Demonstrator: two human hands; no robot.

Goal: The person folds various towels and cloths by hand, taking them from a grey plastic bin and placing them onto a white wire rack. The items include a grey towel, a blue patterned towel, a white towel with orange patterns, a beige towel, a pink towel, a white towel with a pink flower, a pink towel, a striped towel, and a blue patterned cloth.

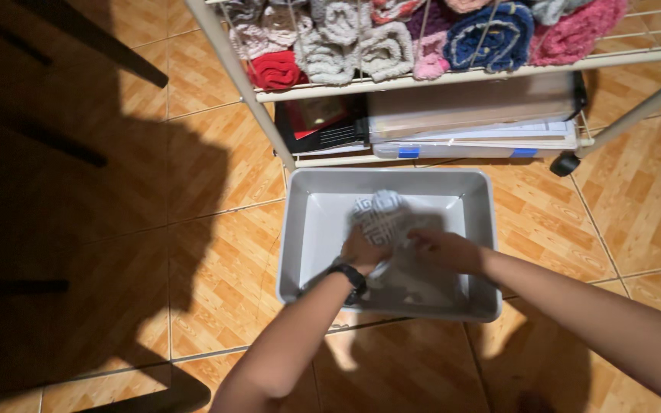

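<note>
Head view: I see my left hand (363, 251) and right hand (445, 248) meeting over the grey plastic tub (483, 229) on the tiled floor (208, 229), fingers pinching a small patterned cloth (382, 218). Bunched, grey-white and blurred, the cloth runs roughly from 6 to 12 o'clock above the tub's middle. At 12 o'clock, a wire rack (453, 76) carries rolled towels (491, 34).
</note>
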